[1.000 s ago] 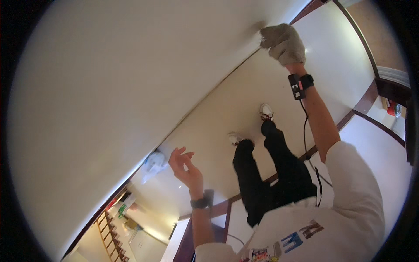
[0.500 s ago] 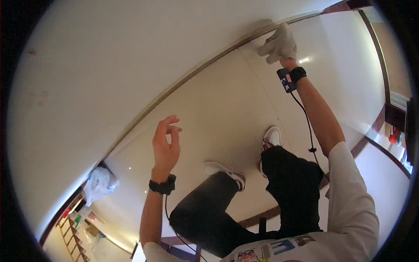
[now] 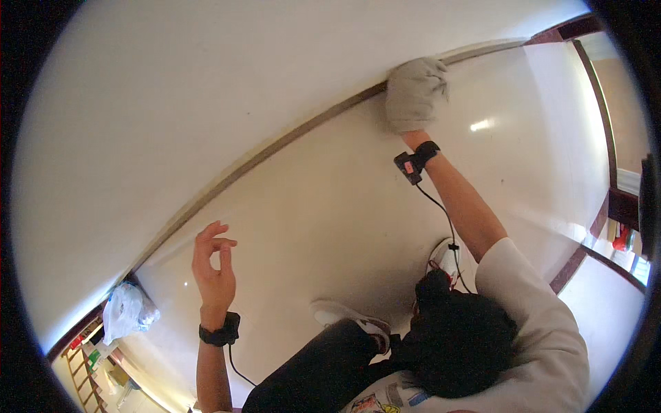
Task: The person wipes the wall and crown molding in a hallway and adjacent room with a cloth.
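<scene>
At the foot of the white wall (image 3: 172, 103), my right hand is hidden under a bunched grey cloth (image 3: 412, 96). The cloth presses against the dark narrow strip (image 3: 303, 134) where wall and floor meet. It covers all of the fingers, so their exact grip does not show. My left hand (image 3: 215, 268) hovers bare over the floor at the left, touching nothing. Its fingers are loosely bent and apart.
Glossy pale floor (image 3: 330, 220) spreads beneath me, with my white shoes (image 3: 344, 318) on it. A white plastic bag (image 3: 127, 313) sits by the wall at the left. Past it stands a wooden ladder-like rack (image 3: 84, 378). Dark red trim (image 3: 568, 270) runs at the right.
The cloth on my right hand has slid left along the strip and its folds have shifted. In the picture my left hand sits lower and further left, as the whole view has moved too.
</scene>
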The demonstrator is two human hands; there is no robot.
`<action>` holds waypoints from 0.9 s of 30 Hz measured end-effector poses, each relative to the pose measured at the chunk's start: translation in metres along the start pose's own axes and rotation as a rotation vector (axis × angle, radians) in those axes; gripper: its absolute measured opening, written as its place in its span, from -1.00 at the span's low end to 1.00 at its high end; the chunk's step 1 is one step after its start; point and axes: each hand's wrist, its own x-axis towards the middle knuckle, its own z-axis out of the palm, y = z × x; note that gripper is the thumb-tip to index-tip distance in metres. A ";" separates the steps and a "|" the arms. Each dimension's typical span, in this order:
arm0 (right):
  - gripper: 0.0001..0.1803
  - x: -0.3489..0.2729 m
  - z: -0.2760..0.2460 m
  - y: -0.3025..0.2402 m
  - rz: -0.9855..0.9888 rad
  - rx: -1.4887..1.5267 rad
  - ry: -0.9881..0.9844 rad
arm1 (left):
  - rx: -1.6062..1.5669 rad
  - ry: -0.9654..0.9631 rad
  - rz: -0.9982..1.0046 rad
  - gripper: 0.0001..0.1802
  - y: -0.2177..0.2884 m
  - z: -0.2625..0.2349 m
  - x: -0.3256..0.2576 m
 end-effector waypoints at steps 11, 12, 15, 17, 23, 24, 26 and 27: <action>-0.28 -0.119 -0.155 -0.077 -0.437 0.949 0.085 | 0.032 0.033 -0.047 -0.60 -0.047 -0.040 -0.029; -0.29 -0.127 -0.166 -0.090 -0.472 1.008 0.085 | 0.035 0.030 -0.057 -0.60 -0.050 -0.039 -0.031; -0.31 -0.148 -0.198 -0.130 -0.568 1.157 0.104 | 0.000 0.046 -0.134 -0.60 -0.060 -0.037 -0.037; -0.32 -0.152 -0.213 -0.158 -0.622 1.244 0.128 | 0.063 0.069 -0.085 -0.64 -0.069 -0.034 -0.043; -0.35 -0.170 -0.215 -0.208 -0.794 1.337 0.192 | 0.009 0.056 -0.251 -0.60 -0.093 -0.031 -0.074; -0.36 -0.170 -0.212 -0.211 -0.823 1.338 0.212 | 0.071 0.049 -0.213 -0.60 -0.103 -0.034 -0.083; -0.37 -0.161 -0.199 -0.216 -0.883 1.311 0.243 | 0.036 0.053 -0.293 -0.58 -0.102 -0.028 -0.086; -0.38 -0.158 -0.194 -0.218 -0.911 1.305 0.258 | 0.038 0.060 -0.306 -0.58 -0.112 -0.026 -0.093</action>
